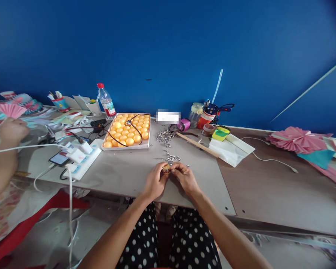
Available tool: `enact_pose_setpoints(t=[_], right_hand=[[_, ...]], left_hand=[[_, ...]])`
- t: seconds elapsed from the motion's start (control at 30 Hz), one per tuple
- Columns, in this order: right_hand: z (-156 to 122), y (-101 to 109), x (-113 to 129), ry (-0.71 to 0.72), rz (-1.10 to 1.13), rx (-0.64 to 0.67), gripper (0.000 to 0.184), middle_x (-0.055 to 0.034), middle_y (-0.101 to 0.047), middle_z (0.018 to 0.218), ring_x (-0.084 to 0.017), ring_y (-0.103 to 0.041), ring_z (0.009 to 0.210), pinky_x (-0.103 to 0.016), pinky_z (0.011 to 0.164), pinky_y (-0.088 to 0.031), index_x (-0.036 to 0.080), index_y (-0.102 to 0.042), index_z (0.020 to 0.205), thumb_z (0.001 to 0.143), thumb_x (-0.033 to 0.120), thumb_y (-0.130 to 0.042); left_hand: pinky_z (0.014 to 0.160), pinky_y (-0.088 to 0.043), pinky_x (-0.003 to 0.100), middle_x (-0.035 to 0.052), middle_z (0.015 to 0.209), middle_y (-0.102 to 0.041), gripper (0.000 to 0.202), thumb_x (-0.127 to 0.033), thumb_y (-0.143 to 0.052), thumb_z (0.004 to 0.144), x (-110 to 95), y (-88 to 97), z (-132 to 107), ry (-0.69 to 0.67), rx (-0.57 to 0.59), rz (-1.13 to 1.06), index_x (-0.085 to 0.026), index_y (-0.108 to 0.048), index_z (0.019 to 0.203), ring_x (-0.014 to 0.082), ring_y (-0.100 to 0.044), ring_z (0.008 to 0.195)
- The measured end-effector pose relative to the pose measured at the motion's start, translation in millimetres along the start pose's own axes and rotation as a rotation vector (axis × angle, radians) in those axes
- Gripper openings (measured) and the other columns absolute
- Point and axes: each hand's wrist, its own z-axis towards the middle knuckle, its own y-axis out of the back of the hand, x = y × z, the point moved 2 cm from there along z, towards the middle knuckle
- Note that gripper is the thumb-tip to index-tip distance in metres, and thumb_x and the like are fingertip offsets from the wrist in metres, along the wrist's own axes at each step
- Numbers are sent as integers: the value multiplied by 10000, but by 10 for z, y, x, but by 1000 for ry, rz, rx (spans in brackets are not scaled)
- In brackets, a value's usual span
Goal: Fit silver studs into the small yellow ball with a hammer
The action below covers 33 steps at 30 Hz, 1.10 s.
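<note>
Both my hands meet near the front edge of the grey board (123,172). My left hand (155,182) and my right hand (185,176) are closed in a pinch around one small orange ball (165,169) held between their fingertips. Just beyond the ball lies a scatter of small silver metal pieces (168,146), running back toward a denser heap. A white tray (126,148) filled with several orange balls sits to the left rear, with a black cable lying across it.
A power strip (82,163) with plugs and a phone lie left. A bottle (106,101), jars, a pen cup (206,118), a wooden stick (197,144) and white sheets (229,149) stand behind. Pink paper fans (296,139) lie right. Another person's hand (11,129) is at far left.
</note>
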Motion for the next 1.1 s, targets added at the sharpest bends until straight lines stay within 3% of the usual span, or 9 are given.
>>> enact_pose_setpoints(t=[0.13, 0.37, 0.73, 1.1], right_hand=[[23, -2, -10, 33, -54, 48, 44, 0, -567, 769, -144, -526, 768, -280, 787, -404, 200, -632, 672, 675, 222, -593], [30, -12, -28, 59, -192, 59, 102, -11, -593, 799, -151, -534, 772, -285, 798, -410, 203, -652, 705, 702, 212, -550], [41, 10, -40, 33, -233, 67, 129, 6, -608, 734, -146, -529, 717, -266, 712, -407, 203, -650, 706, 687, 248, -531], [70, 8, -62, -57, -94, 10, 125, 51, -531, 521, -101, -445, 505, -223, 538, -367, 187, -631, 691, 608, 269, -586]], left_hand=[[956, -421, 335, 65, 1170, -583, 370, -133, -476, 804, 12, -6, 8, -8, 26, 36, -213, -476, 1164, 196, -535, 1085], [948, -426, 359, 74, 1151, -587, 364, -132, -473, 799, 72, -30, 3, -11, 22, 53, -209, -477, 1155, 205, -533, 1074], [943, -432, 359, 75, 1142, -596, 352, -156, -487, 796, 71, -10, 7, -12, 6, 56, -211, -486, 1144, 201, -549, 1061], [885, -454, 334, 50, 1108, -626, 329, -315, -524, 810, 58, 30, 22, -1, 53, -35, -221, -499, 1124, 191, -588, 998]])
